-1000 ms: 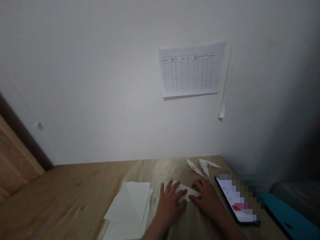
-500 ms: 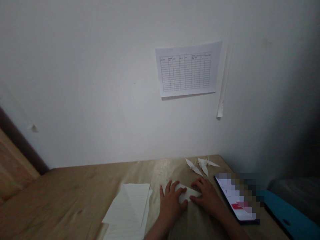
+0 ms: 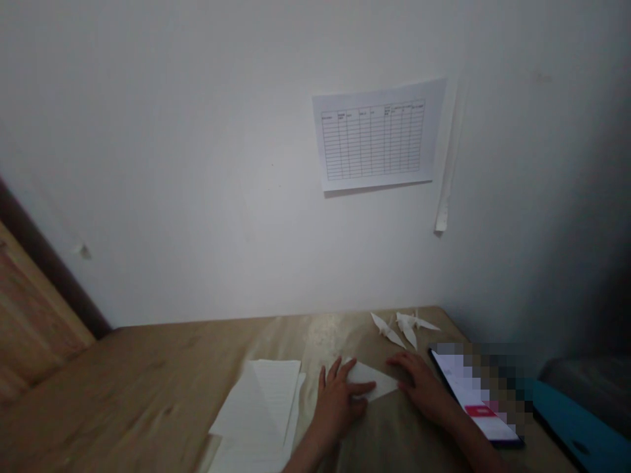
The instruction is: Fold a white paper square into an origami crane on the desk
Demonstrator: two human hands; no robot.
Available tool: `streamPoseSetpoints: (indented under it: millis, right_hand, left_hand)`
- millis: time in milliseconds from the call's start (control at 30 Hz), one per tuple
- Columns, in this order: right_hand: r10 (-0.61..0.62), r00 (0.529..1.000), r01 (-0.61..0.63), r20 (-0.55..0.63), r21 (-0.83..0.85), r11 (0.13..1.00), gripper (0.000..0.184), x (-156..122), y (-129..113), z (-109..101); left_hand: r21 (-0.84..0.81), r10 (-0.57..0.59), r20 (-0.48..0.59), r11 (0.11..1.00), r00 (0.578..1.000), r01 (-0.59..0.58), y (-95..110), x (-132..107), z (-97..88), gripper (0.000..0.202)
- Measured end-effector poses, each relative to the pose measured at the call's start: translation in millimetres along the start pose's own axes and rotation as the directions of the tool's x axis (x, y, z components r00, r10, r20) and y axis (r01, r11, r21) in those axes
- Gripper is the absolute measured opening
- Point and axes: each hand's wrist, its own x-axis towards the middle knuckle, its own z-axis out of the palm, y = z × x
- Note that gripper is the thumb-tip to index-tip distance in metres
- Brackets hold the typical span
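A small white sheet of paper point(image 3: 374, 380), folded to a point at its right end, lies flat on the table. My left hand point(image 3: 340, 397) rests over its left part, fingers spread and index finger stretched across the paper. At the pointed right end is my right hand point(image 3: 424, 387), its thumb touching the tip and its other fingers held apart from the thumb, curving above the table. Behind the hands lie several folded paper birds point(image 3: 407, 325), with pointed wings. Part of the sheet is hidden under my left hand.
Lined white paper sheets point(image 3: 261, 401) lie overlapped left of my hands. A lit phone or tablet point(image 3: 466, 387), partly blurred out, is right of my right hand, with a blue object point(image 3: 572, 420) beyond. A printed table sheet point(image 3: 377, 138) hangs on the wall behind the table point(image 3: 197, 368).
My right hand has slid right to the folded paper's tip, uncovering more of it. My left index finger has straightened across the paper. The view has shifted slightly left.
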Motion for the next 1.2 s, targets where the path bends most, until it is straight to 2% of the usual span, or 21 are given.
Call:
streamPoseSetpoints:
  millis: [267,467,567,633,767,933,1200]
  right_hand:
    - [0.006,1.0,-0.005,-0.021,0.022,1.0,0.064,-1.3,2.0,0.4]
    - [-0.009,0.998,0.012,-0.069,0.042,0.999,0.071,-4.4,4.2,5.5]
    - [-0.051,0.998,0.053,-0.036,0.037,0.998,0.061,-6.2,-7.4,0.8]
    - [-0.102,0.994,0.1,0.038,0.036,0.994,0.048,-7.0,-18.0,-4.5]
    - [-0.072,0.995,0.072,0.063,0.01,0.997,0.027,-9.3,-33.3,-11.5]
    - [-0.059,0.997,0.06,0.043,-0.037,0.997,0.032,-12.0,-33.8,-8.9]
    - [-0.067,0.996,0.073,0.067,-0.089,0.993,0.024,-8.6,-34.7,-7.7]
  left_hand:
    - [-0.018,0.005,0.006,1.0,1.0,-0.005,0.0,-4.2,-4.1,0.038]
    - [-0.005,0.118,-0.142,0.993,0.983,-0.12,0.6,-14.3,6.7,0.036]
    - [0.014,0.152,-0.187,0.988,0.97,-0.152,4.8,-14.0,7.6,0.034]
    - [0.018,0.136,-0.2,0.991,0.97,-0.135,7.7,-11.5,5.3,0.036]
    - [0.002,0.108,-0.197,0.994,0.974,-0.11,9.7,-6.6,0.7,0.036]
    - [0.015,0.134,-0.2,0.991,0.971,-0.133,8.0,-3.9,3.1,0.03]
    - [-0.011,0.139,-0.229,0.989,0.963,-0.146,8.8,-7.2,2.3,0.029]
